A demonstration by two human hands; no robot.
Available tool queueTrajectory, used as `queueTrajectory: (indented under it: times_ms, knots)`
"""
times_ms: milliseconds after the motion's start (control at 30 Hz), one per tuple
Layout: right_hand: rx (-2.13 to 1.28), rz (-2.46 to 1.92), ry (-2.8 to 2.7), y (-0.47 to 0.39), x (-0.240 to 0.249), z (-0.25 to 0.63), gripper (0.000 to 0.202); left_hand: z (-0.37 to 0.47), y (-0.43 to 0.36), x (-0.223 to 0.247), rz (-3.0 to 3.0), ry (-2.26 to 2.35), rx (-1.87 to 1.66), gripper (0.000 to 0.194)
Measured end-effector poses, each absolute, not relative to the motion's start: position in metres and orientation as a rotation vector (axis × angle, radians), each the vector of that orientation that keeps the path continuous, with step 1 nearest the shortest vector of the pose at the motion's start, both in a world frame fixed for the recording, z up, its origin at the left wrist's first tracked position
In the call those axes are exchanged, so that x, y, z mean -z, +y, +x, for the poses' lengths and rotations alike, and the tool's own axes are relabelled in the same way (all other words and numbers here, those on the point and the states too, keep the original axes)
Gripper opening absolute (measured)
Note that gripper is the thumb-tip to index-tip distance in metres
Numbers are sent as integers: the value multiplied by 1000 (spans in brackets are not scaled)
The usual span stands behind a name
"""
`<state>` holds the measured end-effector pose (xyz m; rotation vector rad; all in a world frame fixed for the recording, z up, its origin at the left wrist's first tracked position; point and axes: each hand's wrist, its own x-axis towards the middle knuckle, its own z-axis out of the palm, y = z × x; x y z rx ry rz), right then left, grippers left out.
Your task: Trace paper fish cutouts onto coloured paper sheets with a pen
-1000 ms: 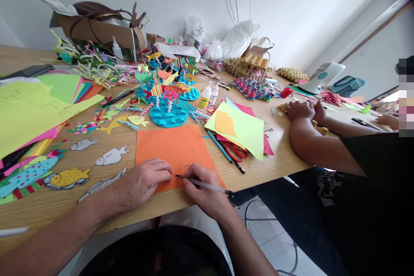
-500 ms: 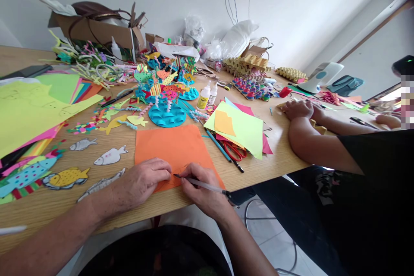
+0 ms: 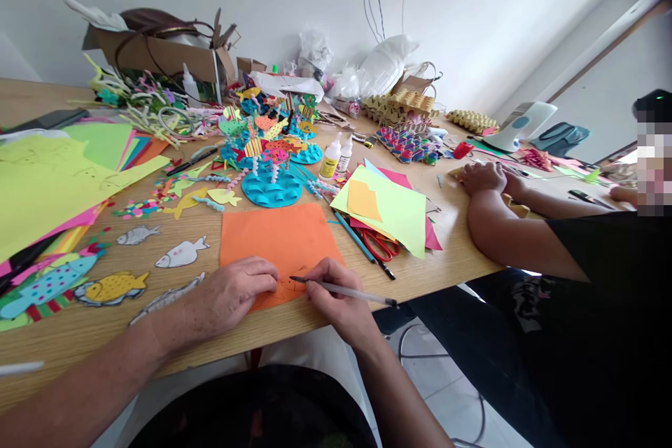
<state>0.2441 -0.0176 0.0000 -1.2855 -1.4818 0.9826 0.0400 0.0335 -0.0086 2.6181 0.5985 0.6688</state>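
Note:
An orange sheet [image 3: 278, 234] lies at the table's front edge, with thin dark drawn lines near its lower part. My right hand [image 3: 339, 297] grips a pen [image 3: 351, 290], its dark tip at the drawn lines. My left hand [image 3: 231, 294] rests on the sheet's lower left, fingers bent and close together; whether anything is under them is hidden. Left of it lie a grey paper fish [image 3: 138, 234], a white paper fish [image 3: 182, 253] and a yellow fish [image 3: 116, 288]. Behind the sheet stands a blue base [image 3: 271, 189] with colourful paper fish.
Red scissors [image 3: 381, 248], pencils and a stack of green paper [image 3: 402, 206] lie right of the sheet. Glue bottles [image 3: 330, 157] stand behind. At the right, another person's hands [image 3: 483, 178] rest on egg carton. Yellow paper [image 3: 42, 189] covers the left side.
My right hand and the pen have moved slightly right and up, uncovering more drawn lines. My left hand has stayed in place.

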Motion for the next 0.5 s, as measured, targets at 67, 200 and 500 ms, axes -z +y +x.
queueTrajectory:
  times_ms: [67, 200, 500]
  knots:
    - [-1028, -1226, -1378, -19, -2, 247, 5, 39, 34, 5, 2629, 598, -669, 38]
    - [-949, -1211, -1302, -25, -9, 251, 6, 28, 32, -15, 2665, 637, -702, 41]
    - [-634, -1333, -1451, -46, -3, 240, 8, -14, 2, -16, 2781, 836, -640, 40]
